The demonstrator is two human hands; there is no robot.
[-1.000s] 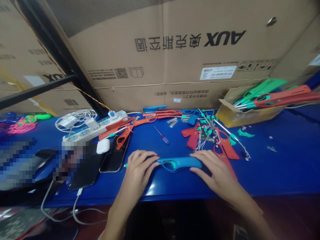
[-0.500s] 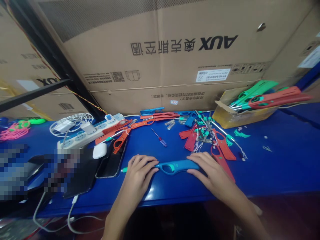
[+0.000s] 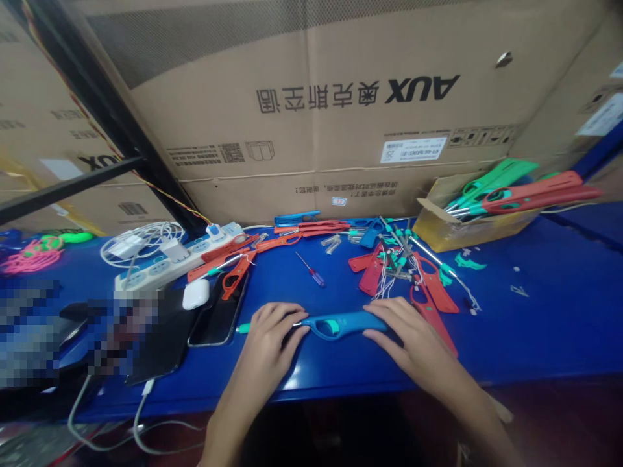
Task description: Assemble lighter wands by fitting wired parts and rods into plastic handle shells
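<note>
A blue plastic lighter body [image 3: 343,323] with a thin metal stem and green tip lies across the blue table [image 3: 535,324] near its front edge. My left hand [image 3: 273,331] rests over the stem end, fingers curled on it. At the handle end, my right hand [image 3: 407,334] presses down with fingers laid over the blue shell. Both hands hold the piece flat on the table.
Red shell halves, wires and metal stems [image 3: 409,272] lie just behind my right hand. A small screwdriver [image 3: 311,271] sits mid-table. Phones [image 3: 219,311], an earbud case [image 3: 195,293] and a power strip [image 3: 165,263] are at left. A cardboard box [image 3: 467,224] of finished lighters stands back right.
Hands and the blue lighter body stay in the same grip; only the camera view has shifted slightly.
</note>
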